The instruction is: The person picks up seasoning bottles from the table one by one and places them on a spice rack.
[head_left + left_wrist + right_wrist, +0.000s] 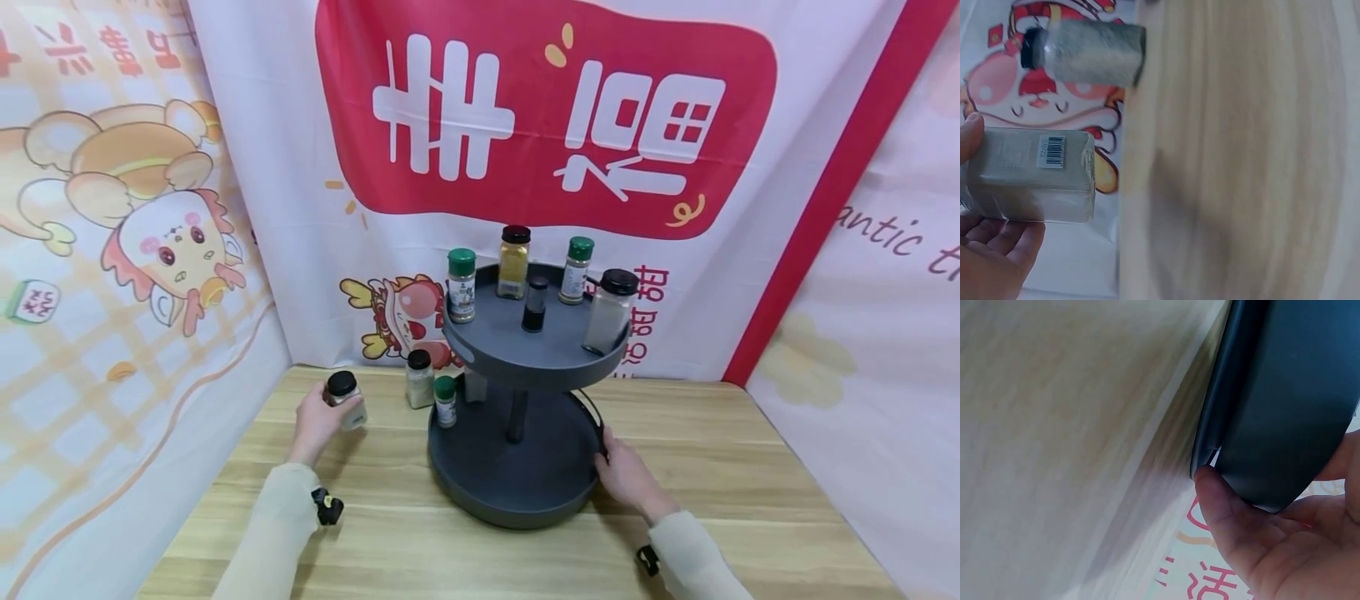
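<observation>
At the table's left, my left hand (315, 423) holds a clear spice jar (356, 413) with a black lid, fingers and thumb around it. In the left wrist view the jar (1029, 178) shows a barcode label, and its base is off the table. My right hand (628, 472) grips the right side of the lower tier of a dark grey two-tier turntable rack (502, 492). Up close, the fingers and thumb of the right hand (1297, 550) take hold of the tier's wall (1291, 406). A green-capped spice bottle (446, 404) and a partly hidden jar stand on that lower tier.
Several bottles stand on the upper tier (510, 337), among them a black-lidded jar (609, 315) and a yellow-filled jar (513, 265). Left of the rack another black-lidded jar (420, 385) is on the wooden table (390, 533). Printed cloth (285, 150) hangs behind.
</observation>
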A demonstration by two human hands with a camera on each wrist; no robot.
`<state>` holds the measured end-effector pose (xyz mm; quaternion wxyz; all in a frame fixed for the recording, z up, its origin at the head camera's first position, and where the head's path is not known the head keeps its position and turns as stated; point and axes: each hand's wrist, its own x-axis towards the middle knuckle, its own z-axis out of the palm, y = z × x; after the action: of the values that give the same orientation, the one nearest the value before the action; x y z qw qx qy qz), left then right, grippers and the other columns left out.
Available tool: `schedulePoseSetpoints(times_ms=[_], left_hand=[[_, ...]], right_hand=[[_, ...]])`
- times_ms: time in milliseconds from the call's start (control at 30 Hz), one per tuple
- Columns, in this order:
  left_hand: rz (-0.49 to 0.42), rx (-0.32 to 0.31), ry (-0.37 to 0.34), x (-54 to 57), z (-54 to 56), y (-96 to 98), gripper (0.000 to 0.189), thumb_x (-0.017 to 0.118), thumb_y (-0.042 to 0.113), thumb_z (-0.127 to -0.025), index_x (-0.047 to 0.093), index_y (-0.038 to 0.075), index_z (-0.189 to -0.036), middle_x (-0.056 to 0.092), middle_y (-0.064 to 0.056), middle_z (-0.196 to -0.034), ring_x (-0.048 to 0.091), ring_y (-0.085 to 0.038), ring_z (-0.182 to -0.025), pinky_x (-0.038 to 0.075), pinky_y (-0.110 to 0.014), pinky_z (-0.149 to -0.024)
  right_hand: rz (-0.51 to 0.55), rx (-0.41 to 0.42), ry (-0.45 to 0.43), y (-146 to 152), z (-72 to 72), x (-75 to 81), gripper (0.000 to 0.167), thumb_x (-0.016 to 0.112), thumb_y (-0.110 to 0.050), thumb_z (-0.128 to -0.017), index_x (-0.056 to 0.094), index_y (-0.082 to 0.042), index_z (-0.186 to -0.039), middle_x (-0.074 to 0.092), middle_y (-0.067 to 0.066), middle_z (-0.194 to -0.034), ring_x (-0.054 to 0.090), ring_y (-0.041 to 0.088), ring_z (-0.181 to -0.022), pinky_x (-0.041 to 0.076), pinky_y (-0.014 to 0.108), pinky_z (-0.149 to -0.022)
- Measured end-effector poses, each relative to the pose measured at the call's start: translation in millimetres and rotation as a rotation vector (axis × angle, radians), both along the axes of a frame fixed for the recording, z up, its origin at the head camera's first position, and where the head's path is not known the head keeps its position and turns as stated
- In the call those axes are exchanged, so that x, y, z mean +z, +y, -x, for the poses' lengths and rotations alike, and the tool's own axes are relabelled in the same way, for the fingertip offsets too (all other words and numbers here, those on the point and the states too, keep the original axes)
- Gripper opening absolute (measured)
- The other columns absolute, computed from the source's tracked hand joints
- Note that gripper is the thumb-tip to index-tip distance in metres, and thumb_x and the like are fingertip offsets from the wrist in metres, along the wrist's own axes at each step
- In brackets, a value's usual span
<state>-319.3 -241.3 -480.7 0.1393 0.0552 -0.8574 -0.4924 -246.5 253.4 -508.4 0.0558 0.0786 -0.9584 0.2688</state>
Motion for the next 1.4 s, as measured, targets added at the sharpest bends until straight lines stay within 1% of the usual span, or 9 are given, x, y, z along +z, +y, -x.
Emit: schedulePoseSetpoints(times_ms=[133, 333, 500, 633, 800, 933, 1167, 1333, 1400], left_hand=[[0.029, -0.016, 0.019, 9.1, -5.3, 12.8, 0.046, 0.075, 0.032, -0.081, 0.052, -0.001, -0.105, 0.060, -0.022, -0.103, 0.055, -0.034, -0.094, 0.044, -0.046, -0.082], [0.052, -0.073, 0.034, 21.6, -13.7, 30.2, 0.048, 0.076, 0.032, -0.080, 0.054, 0.000, -0.109, 0.061, -0.020, -0.102, 0.057, -0.032, -0.093, 0.046, -0.044, -0.081], [0.013, -0.107, 0.046, 32.1, -21.3, 44.1, 0.049, 0.077, 0.027, -0.079, 0.056, 0.000, -0.114, 0.063, -0.021, -0.108, 0.058, -0.032, -0.099, 0.046, -0.044, -0.086], [-0.032, -0.138, 0.045, 38.8, -26.1, 55.2, 0.049, 0.078, 0.023, -0.079, 0.055, 0.000, -0.116, 0.063, -0.020, -0.112, 0.059, -0.032, -0.103, 0.046, -0.044, -0.090], [-0.056, -0.176, 0.051, 43.1, -32.4, 66.8, 0.049, 0.078, 0.019, -0.078, 0.055, 0.000, -0.117, 0.061, -0.020, -0.116, 0.057, -0.033, -0.109, 0.044, -0.044, -0.093], [-0.069, -0.196, 0.061, 43.5, -36.8, 74.1, 0.050, 0.079, 0.018, -0.078, 0.055, 0.001, -0.119, 0.060, -0.020, -0.118, 0.056, -0.033, -0.111, 0.044, -0.044, -0.095], [-0.084, -0.212, 0.085, 47.0, -41.3, 87.1, 0.048, 0.081, 0.021, -0.076, 0.058, 0.002, -0.114, 0.064, -0.015, -0.109, 0.059, -0.027, -0.102, 0.046, -0.041, -0.090], [-0.106, -0.219, 0.087, 52.1, -42.7, 94.2, 0.049, 0.081, 0.021, -0.076, 0.058, 0.001, -0.115, 0.063, -0.016, -0.110, 0.059, -0.028, -0.104, 0.046, -0.042, -0.091], [-0.117, -0.220, 0.094, 52.0, -42.1, 96.5, 0.048, 0.080, 0.020, -0.076, 0.058, 0.001, -0.114, 0.063, -0.016, -0.111, 0.059, -0.029, -0.105, 0.046, -0.042, -0.092]], right_hand=[[0.001, 0.001, -0.009, -0.2, -2.2, 2.2, 0.058, 0.049, -0.010, -0.095, 0.024, 0.019, -0.139, 0.038, 0.036, -0.135, 0.042, 0.045, -0.123, 0.036, 0.054, -0.099], [0.039, -0.030, -0.064, -1.7, -2.1, 4.3, 0.064, 0.053, -0.013, -0.095, 0.021, 0.015, -0.142, 0.034, 0.036, -0.139, 0.038, 0.045, -0.126, 0.032, 0.055, -0.102], [0.050, -0.034, -0.061, -0.3, 2.2, 4.7, 0.066, 0.054, -0.015, -0.094, 0.020, 0.016, -0.141, 0.031, 0.037, -0.140, 0.034, 0.047, -0.128, 0.028, 0.056, -0.103], [0.033, -0.005, -0.034, 4.5, 8.7, 4.3, 0.066, 0.053, -0.013, -0.095, 0.018, 0.020, -0.139, 0.027, 0.040, -0.139, 0.031, 0.049, -0.128, 0.026, 0.056, -0.104], [0.050, 0.042, -0.045, 9.8, 14.9, 6.4, 0.065, 0.051, -0.012, -0.096, 0.016, 0.021, -0.140, 0.025, 0.040, -0.141, 0.029, 0.049, -0.129, 0.024, 0.056, -0.105], [0.068, 0.064, -0.059, 12.4, 18.4, 7.4, 0.064, 0.050, -0.011, -0.096, 0.016, 0.019, -0.141, 0.025, 0.038, -0.142, 0.028, 0.049, -0.130, 0.024, 0.056, -0.105], [0.084, 0.084, -0.023, 15.5, 26.3, 5.8, 0.058, 0.050, -0.008, -0.096, 0.022, 0.019, -0.140, 0.029, 0.037, -0.141, 0.030, 0.048, -0.129, 0.025, 0.056, -0.105], [0.083, 0.085, 0.012, 14.8, 27.8, 3.6, 0.056, 0.051, -0.005, -0.095, 0.025, 0.018, -0.140, 0.033, 0.037, -0.138, 0.035, 0.048, -0.126, 0.028, 0.055, -0.104], [0.080, 0.083, 0.025, 14.2, 27.7, 2.9, 0.056, 0.052, -0.004, -0.095, 0.027, 0.017, -0.139, 0.035, 0.037, -0.137, 0.038, 0.048, -0.124, 0.030, 0.055, -0.103]])
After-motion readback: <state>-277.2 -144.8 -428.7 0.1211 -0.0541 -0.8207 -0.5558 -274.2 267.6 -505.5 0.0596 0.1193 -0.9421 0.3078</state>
